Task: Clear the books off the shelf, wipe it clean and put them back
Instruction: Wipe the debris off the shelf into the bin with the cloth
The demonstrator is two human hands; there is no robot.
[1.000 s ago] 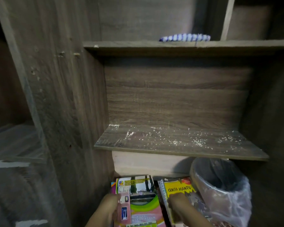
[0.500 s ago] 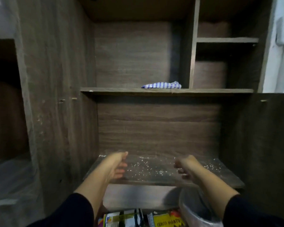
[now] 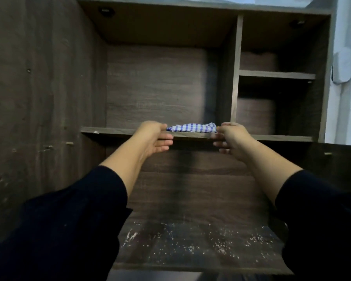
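A folded blue-and-white checked cloth point(image 3: 192, 127) lies on the upper shelf point(image 3: 109, 130) of a dark wooden cabinet. My left hand point(image 3: 153, 137) is raised at the shelf's front edge just left of the cloth, fingers relaxed and holding nothing. My right hand point(image 3: 231, 138) is at the same edge just right of the cloth, fingers loosely bent and blurred, also empty. Neither hand touches the cloth as far as I can see. Below, the lower shelf point(image 3: 201, 246) is bare of books and speckled with white crumbs and dust. No books are in view.
A vertical divider point(image 3: 235, 67) splits off smaller compartments with a short shelf point(image 3: 276, 74) at the upper right. The cabinet's left side panel point(image 3: 39, 98) stands close by. A white wall with a white fitting point(image 3: 341, 65) lies to the right.
Both hands rose from the books on the floor, passed the dusty lower shelf and now flank the checked cloth on the upper shelf. The view tilted up, so books and bin dropped out of sight.
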